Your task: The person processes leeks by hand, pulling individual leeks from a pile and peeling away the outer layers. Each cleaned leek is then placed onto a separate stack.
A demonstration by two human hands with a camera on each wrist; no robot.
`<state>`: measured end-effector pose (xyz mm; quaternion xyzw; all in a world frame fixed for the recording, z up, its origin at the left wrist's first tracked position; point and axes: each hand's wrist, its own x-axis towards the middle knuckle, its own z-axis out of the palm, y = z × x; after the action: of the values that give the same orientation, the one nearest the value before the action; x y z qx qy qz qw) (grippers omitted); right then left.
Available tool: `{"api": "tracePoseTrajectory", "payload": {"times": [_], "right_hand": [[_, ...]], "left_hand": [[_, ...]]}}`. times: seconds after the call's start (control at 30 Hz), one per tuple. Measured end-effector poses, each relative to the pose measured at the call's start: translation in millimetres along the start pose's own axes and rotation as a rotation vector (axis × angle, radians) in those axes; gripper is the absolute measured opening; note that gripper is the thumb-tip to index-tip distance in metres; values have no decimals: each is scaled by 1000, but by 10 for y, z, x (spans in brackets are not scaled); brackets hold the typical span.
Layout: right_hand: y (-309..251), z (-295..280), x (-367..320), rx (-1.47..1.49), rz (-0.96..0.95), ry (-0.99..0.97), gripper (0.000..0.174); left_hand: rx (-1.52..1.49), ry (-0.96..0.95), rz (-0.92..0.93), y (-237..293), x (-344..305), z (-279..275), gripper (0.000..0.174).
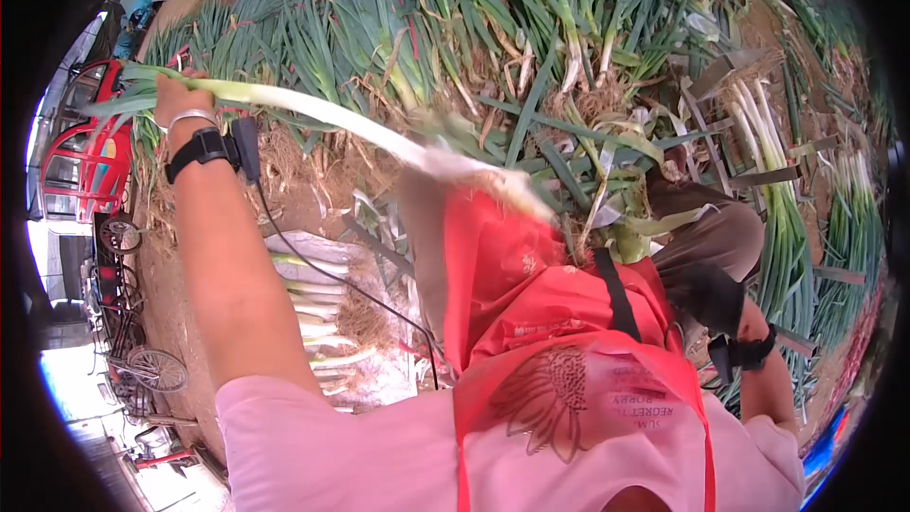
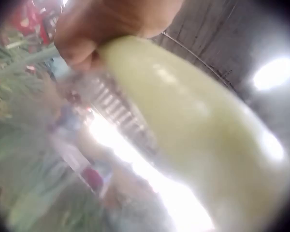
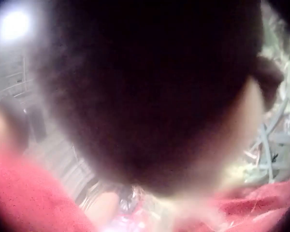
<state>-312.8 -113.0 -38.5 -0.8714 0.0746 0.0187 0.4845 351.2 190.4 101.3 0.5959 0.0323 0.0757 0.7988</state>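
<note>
My left hand (image 1: pixel 180 100) grips a long green onion (image 1: pixel 327 114) round its green upper stalk, at the upper left of the head view. The white shank slants down to the right, and its blurred root end overlaps the red apron (image 1: pixel 512 284). In the left wrist view the pale green stalk (image 2: pixel 183 125) passes large under the curled fingers (image 2: pixel 79 50). My right hand (image 1: pixel 706 297), in a dark glove, is low beside the bent knee. Its fingers are hidden there, and a dark blur fills most of the right wrist view.
Rows of green onions (image 1: pixel 370 28) with rooty ends lie across the ground ahead. Trimmed white stalks (image 1: pixel 318 318) lie on a sheet at the left. Bundled onions (image 1: pixel 768 171) lie at the right among grey strips. A red vehicle (image 1: pixel 90 152) and bicycles (image 1: pixel 156 370) stand far left.
</note>
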Motion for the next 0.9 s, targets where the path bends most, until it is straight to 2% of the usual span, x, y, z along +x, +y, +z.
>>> {"api": "tracePoseTrajectory", "payload": {"times": [0.07, 0.1, 0.13, 0.17, 0.2, 0.23, 0.33, 0.4, 0.43, 0.5, 0.57, 0.6, 0.67, 0.73, 0.8, 0.9], "right_hand": [[-85, -113, 48, -370, 167, -168, 42], [-397, -165, 336, -578, 196, -168, 66], [-358, -130, 563, -565, 90, -5, 71], [-306, -80, 761, -543, -14, 152, 75], [-493, -101, 980, -178, 84, 108, 69], [-691, -89, 1188, 188, 177, 60, 64], [-601, 369, 1629, 336, 67, -41, 62], [-489, 656, 1800, 97, -200, 67, 43], [-500, 665, 1788, 99, -205, 51, 43], [-623, 619, 1645, 110, -38, -71, 21], [-844, 460, 1451, 138, -78, -91, 16], [-929, 367, 1368, 163, -117, -101, 16], [-998, 231, 1260, 134, -161, -100, 17], [-1037, 80, 1132, 99, -201, -97, 18], [-999, -52, 919, 64, 36, -256, 20], [-413, -127, 282, 189, 119, -273, 19]], "left_hand": [[148, -176, 203, 6, 134, 34, 38], [200, -242, 297, -3, 105, 98, 37], [244, -305, 392, -13, 77, 162, 35], [53, -273, 219, 71, -89, 324, 32], [-130, -234, 47, 143, -260, 445, 30], [-165, -242, 74, 164, -450, 505, 27], [-287, -267, -7, 174, -429, 545, 27], [-323, -272, -48, 173, -349, 443, 26], [-329, -298, -66, 169, -292, 367, 24], [-327, -310, -84, 96, -242, 184, 22], [15, -223, 49, -103, -258, 60, 20], [16, -221, 44, -222, -213, 22, 20], [-140, -12, -230, -510, -27, -76, 18], [-101, 6, -251, -726, 143, -171, 18], [-41, 97, -269, -653, 176, -325, 18], [47, 207, -291, -524, 214, -330, 21]]}}
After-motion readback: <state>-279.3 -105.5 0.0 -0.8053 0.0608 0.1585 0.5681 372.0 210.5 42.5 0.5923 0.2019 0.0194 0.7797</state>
